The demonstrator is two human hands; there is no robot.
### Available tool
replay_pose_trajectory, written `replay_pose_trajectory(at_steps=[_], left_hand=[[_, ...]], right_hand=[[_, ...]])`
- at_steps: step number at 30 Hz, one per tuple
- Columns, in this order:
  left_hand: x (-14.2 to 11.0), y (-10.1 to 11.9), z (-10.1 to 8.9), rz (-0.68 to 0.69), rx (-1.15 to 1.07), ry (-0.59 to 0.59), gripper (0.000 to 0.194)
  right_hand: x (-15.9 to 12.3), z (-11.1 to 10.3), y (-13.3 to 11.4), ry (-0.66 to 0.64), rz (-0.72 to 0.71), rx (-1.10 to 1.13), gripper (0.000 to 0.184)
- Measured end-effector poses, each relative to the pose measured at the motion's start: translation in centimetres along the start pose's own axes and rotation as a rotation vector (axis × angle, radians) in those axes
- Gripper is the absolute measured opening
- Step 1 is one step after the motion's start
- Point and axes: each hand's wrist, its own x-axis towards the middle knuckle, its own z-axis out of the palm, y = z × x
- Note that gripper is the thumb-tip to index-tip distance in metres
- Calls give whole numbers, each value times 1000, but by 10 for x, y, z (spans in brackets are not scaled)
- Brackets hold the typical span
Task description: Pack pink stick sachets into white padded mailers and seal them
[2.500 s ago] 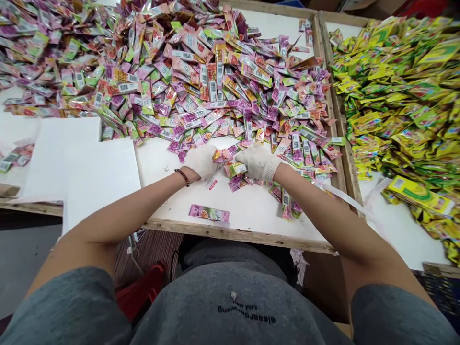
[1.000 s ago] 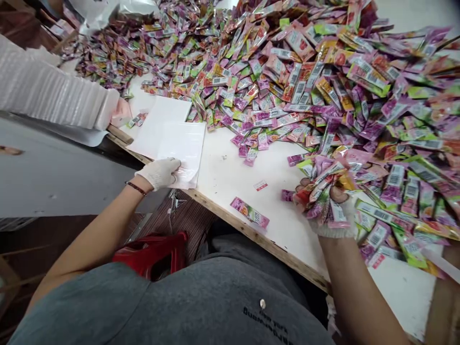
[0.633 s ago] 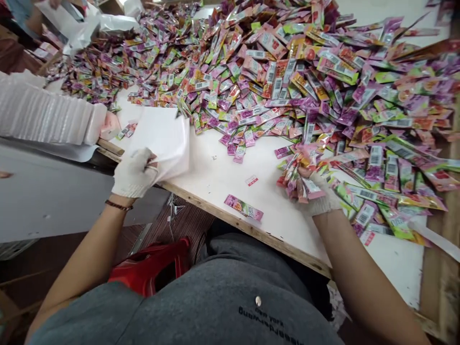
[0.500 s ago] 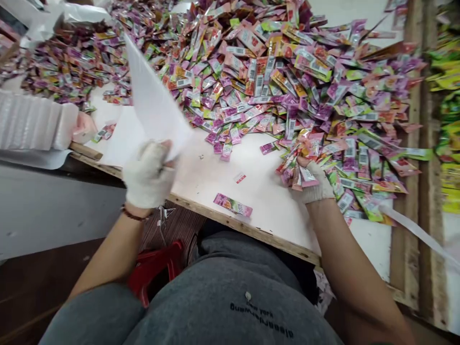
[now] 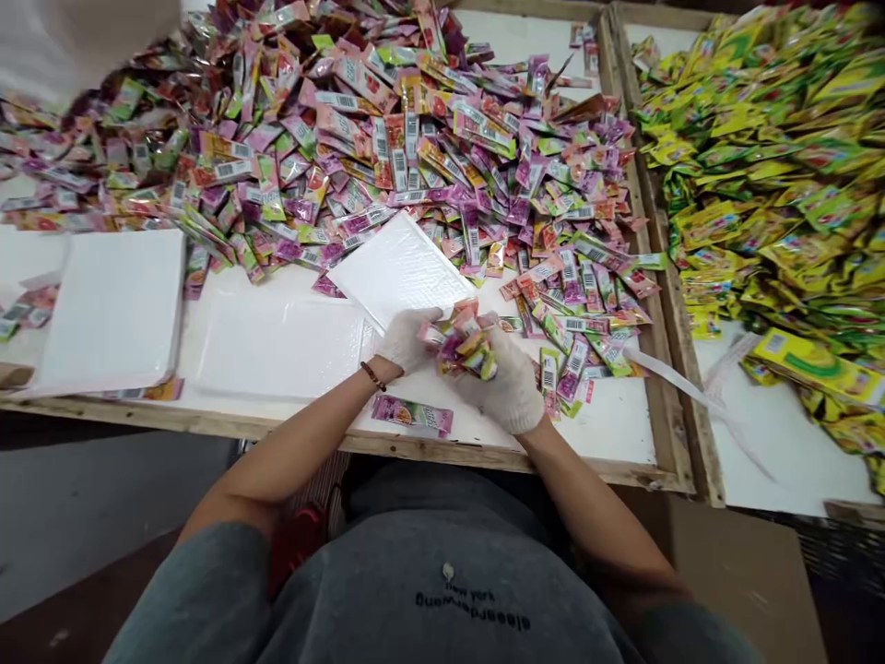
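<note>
Both my hands wear white knit gloves. My right hand is closed round a bunch of pink and purple sachets held above the white table. My left hand pinches the near edge of a white plastic bag, right beside that bunch. The bag lies flat, pointing away toward the big heap of pink, purple and green sachets. A single pink sachet lies on the table just below my hands.
More white bags lie to the left, one flat and a stack. A wooden divider separates a heap of yellow-green sachets on the right. The table's wooden front edge runs near my body.
My left hand reached left, lifted a white bag off the stack and brought it to the middle. My right hand carried its bunch of sachets from the heap's edge to the bag.
</note>
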Motion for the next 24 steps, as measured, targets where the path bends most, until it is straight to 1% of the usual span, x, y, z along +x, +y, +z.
replay_pose_trajectory(at_steps=[3, 5, 7, 9, 11, 12, 13, 16, 18, 20, 23, 24], left_hand=[[-3, 0, -4, -23, -101, 30, 17], [-5, 2, -3, -36, -127, 29, 14], [-6, 2, 0, -50, -192, 45, 10], [-6, 2, 3, -94, -329, 113, 11], [-9, 4, 5, -127, -441, 184, 15], [-11, 6, 4, -122, -442, 208, 18], [-14, 9, 4, -94, -397, 220, 21], [-21, 17, -1, 45, -97, 222, 22], [-22, 21, -4, 88, 64, 215, 23], [-18, 25, -4, 65, 79, 200, 28], [-13, 34, 0, -8, -39, 195, 33], [-13, 38, 3, -18, -33, 204, 33]], right_hand=[[6, -4, -4, 31, 81, -73, 56], [9, -6, -8, 1, 89, -133, 51], [11, -6, -12, -44, -1, -236, 54], [12, -6, -15, -122, -123, -356, 59], [15, -7, -18, -216, -181, -430, 58], [19, -10, -19, -257, -179, -447, 55], [23, -13, -20, -285, -161, -454, 52], [36, -23, -23, -312, -67, -429, 43], [42, -26, -25, -286, -21, -416, 38], [43, -25, -29, -260, -3, -443, 37], [40, -20, -35, -257, 3, -514, 38], [40, -18, -37, -265, 12, -530, 36]])
